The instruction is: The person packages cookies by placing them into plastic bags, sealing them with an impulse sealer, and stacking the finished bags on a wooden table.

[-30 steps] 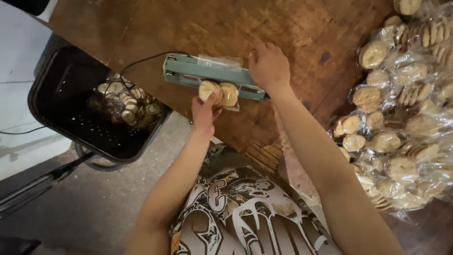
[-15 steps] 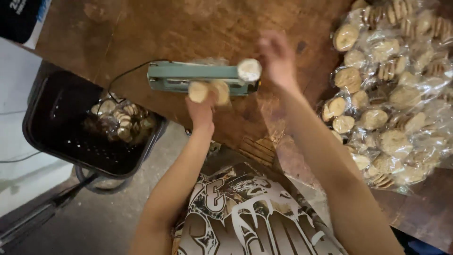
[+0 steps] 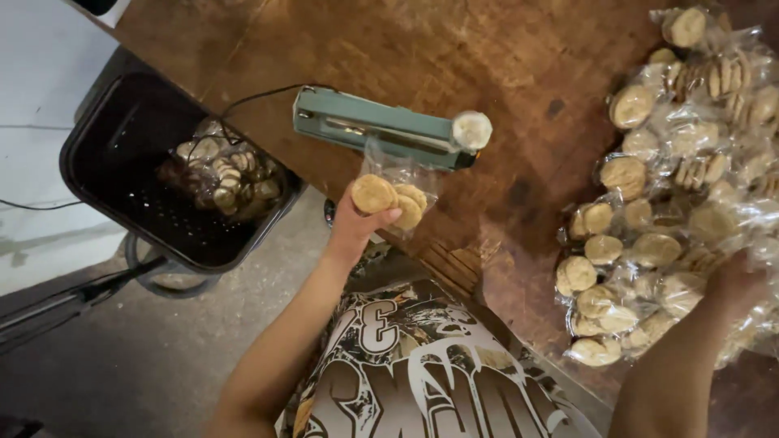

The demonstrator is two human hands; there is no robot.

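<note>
Head view: my left hand [image 3: 355,221] pinches a clear bag of cookies [image 3: 395,199] below the green sealer [image 3: 381,130]; my right hand [image 3: 734,284] rests on the bagged pile [image 3: 665,203], grip unclear.

Looks like a small home-run food-packing spot, more back room than factory. Shown by a worn, stained wooden table [image 3: 503,65] serving as the bench, with a teal heat sealer [image 3: 377,130] plugged in on top by a black cord. Heaped at the right, a pile of clear bags of round biscuits [image 3: 682,195], all alike. Beside the table, a black plastic bin [image 3: 122,195] holding more filled bags. Underfoot, bare grey concrete floor [image 3: 122,365], with no shop counter fittings.
</note>
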